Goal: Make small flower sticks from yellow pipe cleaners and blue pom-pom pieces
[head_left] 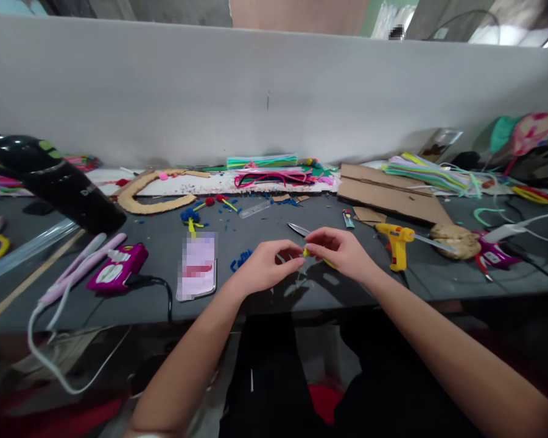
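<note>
My left hand (267, 265) and my right hand (340, 251) meet over the near edge of the dark table (237, 298). Both pinch a small yellow pipe-cleaner piece (307, 252) between their fingertips. A thin yellow stem hangs below it. Scissors (298, 229) lie on the table just behind my fingers, mostly hidden by my hands. Blue pipe-cleaner scraps (241, 260) lie left of my left hand.
A phone (197, 266) lies left of my hands, beside a pink tool (116, 267) with a cable. A yellow glue gun (396, 242) stands to the right. Cardboard sheets (386, 193), pipe-cleaner bundles (261, 161) and a cardboard arc (150, 198) sit at the back. A black device (50, 176) looms left.
</note>
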Action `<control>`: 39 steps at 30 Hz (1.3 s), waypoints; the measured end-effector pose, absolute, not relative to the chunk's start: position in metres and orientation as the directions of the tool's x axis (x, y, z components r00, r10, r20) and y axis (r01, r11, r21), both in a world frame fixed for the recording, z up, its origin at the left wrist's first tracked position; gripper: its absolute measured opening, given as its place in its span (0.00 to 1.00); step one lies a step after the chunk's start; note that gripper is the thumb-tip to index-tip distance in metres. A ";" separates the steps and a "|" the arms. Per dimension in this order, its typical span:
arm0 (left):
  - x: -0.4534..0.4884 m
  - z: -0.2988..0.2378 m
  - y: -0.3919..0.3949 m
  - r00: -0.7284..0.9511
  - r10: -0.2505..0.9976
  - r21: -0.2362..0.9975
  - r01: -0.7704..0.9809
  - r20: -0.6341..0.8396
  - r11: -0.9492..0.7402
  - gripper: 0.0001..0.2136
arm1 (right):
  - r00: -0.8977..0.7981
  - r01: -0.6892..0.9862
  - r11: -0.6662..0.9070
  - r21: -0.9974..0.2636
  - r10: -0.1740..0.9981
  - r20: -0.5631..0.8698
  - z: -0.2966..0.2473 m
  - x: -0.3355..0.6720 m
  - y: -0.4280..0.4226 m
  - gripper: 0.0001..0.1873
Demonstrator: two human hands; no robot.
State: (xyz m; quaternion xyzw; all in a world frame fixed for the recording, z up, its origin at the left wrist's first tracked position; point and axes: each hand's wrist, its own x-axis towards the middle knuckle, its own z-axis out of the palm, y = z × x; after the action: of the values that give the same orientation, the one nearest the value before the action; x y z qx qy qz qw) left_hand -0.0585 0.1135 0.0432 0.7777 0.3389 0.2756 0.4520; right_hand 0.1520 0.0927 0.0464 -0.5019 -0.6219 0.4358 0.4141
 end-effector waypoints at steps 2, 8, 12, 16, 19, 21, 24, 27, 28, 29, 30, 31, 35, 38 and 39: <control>-0.054 0.047 0.127 0.633 0.765 0.881 0.290 0.115 -0.373 0.14 | -0.142 0.264 0.115 -0.958 0.987 0.080 0.047 0.154 0.101 0.15; -0.039 0.042 0.141 0.636 0.770 0.889 0.321 0.052 -0.326 0.12 | -0.060 0.257 0.123 -0.958 0.992 0.112 0.045 0.162 0.106 0.14; -0.038 0.039 0.136 0.639 0.769 0.885 0.343 0.026 -0.315 0.14 | 0.003 0.240 0.130 -0.962 0.991 0.134 0.045 0.167 0.101 0.14; -0.040 0.034 0.127 0.676 0.736 0.881 0.366 -0.031 -0.299 0.15 | 0.046 0.172 0.149 -0.974 0.986 0.159 0.044 0.175 0.099 0.14; -0.038 0.030 0.121 0.686 0.727 0.862 0.388 -0.034 -0.326 0.16 | 0.028 0.136 0.160 -0.978 0.986 0.165 0.042 0.183 0.099 0.15; -0.034 0.027 0.120 0.686 0.728 0.848 0.392 -0.012 -0.356 0.16 | 0.010 0.144 0.167 -0.975 0.985 0.170 0.041 0.187 0.101 0.14; -0.028 0.024 0.120 0.676 0.736 0.828 0.390 0.040 -0.403 0.15 | -0.014 0.132 0.179 -0.975 0.984 0.179 0.038 0.190 0.103 0.14; -0.025 0.021 0.120 0.694 0.715 0.813 0.363 0.090 -0.455 0.14 | -0.017 0.096 0.197 -0.976 0.980 0.196 0.037 0.189 0.105 0.15; -0.025 0.020 0.120 0.701 0.706 0.808 0.355 0.102 -0.470 0.13 | -0.019 0.090 0.202 -0.975 0.979 0.202 0.036 0.189 0.105 0.15; -0.025 0.019 0.120 0.696 0.710 0.807 0.352 0.112 -0.473 0.14 | -0.023 0.087 0.208 -0.974 0.978 0.206 0.036 0.188 0.105 0.16; -0.025 0.018 0.120 0.689 0.715 0.808 0.350 0.120 -0.473 0.14 | -0.027 0.085 0.214 -0.973 0.977 0.212 0.036 0.187 0.104 0.16; -0.026 0.018 0.120 0.688 0.716 0.811 0.349 0.119 -0.470 0.14 | -0.027 0.084 0.222 -0.972 0.975 0.220 0.037 0.186 0.104 0.16; -0.026 0.015 0.119 0.679 0.722 0.819 0.336 0.131 -0.465 0.14 | 0.006 0.102 0.245 -0.964 0.969 0.247 0.041 0.183 0.103 0.17; -0.026 0.015 0.119 0.656 0.745 0.815 0.362 0.123 -0.453 0.15 | 0.016 0.153 0.223 -0.963 0.973 0.228 0.043 0.185 0.101 0.19; -0.027 0.015 0.120 0.641 0.757 0.806 0.379 0.127 -0.455 0.15 | 0.015 0.195 0.217 -0.957 0.974 0.224 0.042 0.187 0.099 0.19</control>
State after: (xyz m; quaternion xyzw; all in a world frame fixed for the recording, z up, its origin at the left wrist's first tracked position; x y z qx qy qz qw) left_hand -0.0269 0.1197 0.0148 0.8178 0.3473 0.2428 0.3895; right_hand 0.1865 0.0995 0.0421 -0.4963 -0.5891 0.3812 0.5112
